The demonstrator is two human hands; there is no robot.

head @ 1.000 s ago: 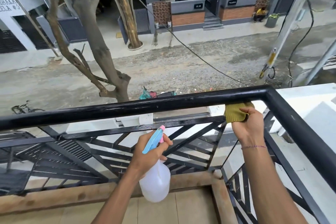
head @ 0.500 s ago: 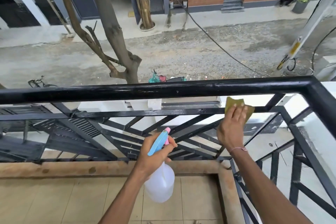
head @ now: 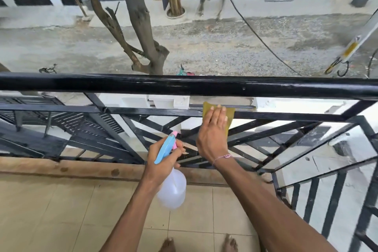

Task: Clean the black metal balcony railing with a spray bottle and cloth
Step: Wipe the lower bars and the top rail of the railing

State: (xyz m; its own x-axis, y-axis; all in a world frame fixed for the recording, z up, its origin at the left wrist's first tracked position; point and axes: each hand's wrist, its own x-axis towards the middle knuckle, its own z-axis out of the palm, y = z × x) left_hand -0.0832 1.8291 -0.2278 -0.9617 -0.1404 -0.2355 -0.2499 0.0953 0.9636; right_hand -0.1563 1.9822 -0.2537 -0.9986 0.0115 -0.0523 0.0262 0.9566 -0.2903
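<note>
While the right hand presses the cloth flat-fingered at twelve o'clock, the left hand grips the spray bottle; a careless push could drop the cloth through the railing.

Single view only, head-worn wide-angle camera. Looks forward and steeply down from balcony, facing outward over black railing. Railing top bar crosses frame side to side at mid-height, close to lens; bars bend at frame edges. Above railing: street and tree trunk, far below. Below railing: tiled balcony floor, person's bare feet at bottom edge. No second view to overlap.
</note>
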